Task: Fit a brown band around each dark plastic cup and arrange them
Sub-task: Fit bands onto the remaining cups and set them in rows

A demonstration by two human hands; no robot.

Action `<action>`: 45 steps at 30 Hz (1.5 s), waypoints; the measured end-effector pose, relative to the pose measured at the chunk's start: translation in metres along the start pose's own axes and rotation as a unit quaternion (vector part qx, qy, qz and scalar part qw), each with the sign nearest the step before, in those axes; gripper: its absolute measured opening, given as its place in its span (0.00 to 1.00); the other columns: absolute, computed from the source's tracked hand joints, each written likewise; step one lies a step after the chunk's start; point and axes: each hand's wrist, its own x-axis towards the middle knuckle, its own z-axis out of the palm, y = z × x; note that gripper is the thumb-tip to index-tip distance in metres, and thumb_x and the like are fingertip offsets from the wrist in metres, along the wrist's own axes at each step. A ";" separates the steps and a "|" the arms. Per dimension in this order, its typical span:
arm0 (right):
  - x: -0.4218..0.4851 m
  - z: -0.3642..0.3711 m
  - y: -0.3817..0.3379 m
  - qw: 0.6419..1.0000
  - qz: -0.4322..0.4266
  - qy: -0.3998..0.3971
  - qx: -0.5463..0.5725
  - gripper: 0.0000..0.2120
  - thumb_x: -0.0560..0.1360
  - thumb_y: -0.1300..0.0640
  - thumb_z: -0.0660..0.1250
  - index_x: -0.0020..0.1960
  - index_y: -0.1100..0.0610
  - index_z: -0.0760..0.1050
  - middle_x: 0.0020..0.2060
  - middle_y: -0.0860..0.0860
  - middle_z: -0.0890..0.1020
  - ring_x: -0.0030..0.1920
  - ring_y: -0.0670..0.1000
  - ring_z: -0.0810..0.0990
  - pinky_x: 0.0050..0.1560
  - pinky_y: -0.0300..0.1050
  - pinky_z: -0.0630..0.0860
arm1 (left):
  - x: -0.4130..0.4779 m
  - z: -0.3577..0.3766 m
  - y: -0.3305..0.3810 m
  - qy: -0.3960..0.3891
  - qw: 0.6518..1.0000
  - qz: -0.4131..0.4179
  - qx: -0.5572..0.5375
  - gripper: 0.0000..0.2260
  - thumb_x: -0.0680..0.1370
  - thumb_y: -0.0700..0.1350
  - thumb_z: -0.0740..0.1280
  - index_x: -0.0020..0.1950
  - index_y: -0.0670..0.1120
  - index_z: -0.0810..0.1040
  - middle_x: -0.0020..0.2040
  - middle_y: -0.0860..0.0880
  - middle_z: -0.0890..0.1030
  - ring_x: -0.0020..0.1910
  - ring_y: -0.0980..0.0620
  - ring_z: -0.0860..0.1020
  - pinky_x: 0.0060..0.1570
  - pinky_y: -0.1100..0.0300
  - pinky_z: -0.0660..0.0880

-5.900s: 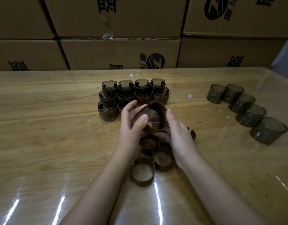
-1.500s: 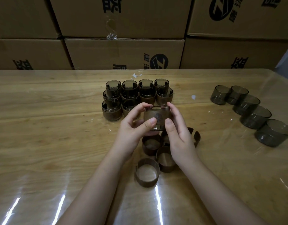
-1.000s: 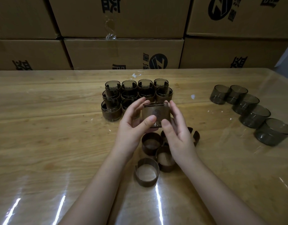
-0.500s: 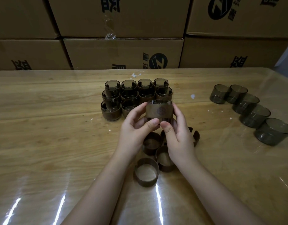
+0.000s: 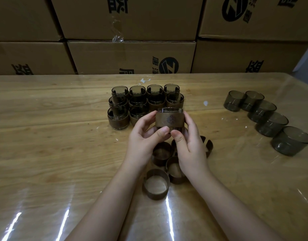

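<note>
Above the table's middle I hold a dark plastic cup (image 5: pixel 169 110) upright with a brown band (image 5: pixel 169 120) round it, a round emblem facing me. My left hand (image 5: pixel 146 136) grips its left side, thumb under the base. My right hand (image 5: pixel 189 145) grips its right side, thumb beside the left thumb. Just behind stand several banded cups (image 5: pixel 118 117) in rows. Several loose brown bands (image 5: pixel 156 184) lie under and in front of my hands. Several bare dark cups (image 5: pixel 271 124) lie in a curved row at the right.
The wooden table (image 5: pixel 45 153) has a glossy clear cover. Stacked cardboard boxes (image 5: pixel 132 56) wall off its far edge. Small white scraps (image 5: pixel 205 103) lie on the cover behind the cups.
The cup has turned from tilted to upright in my hands, and the band's emblem now faces me. Both hands have shifted slightly toward the banded rows.
</note>
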 end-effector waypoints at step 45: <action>0.007 -0.003 0.019 0.999 0.010 -0.015 -0.041 0.24 0.79 0.53 0.65 0.73 0.45 0.65 0.52 0.28 0.70 0.50 0.28 0.76 0.46 0.22 0.71 | 0.011 -0.021 -0.028 0.048 0.996 -0.034 0.069 0.13 0.76 0.43 0.68 0.60 0.50 0.76 0.57 0.45 0.80 0.52 0.52 0.80 0.44 0.66 0.78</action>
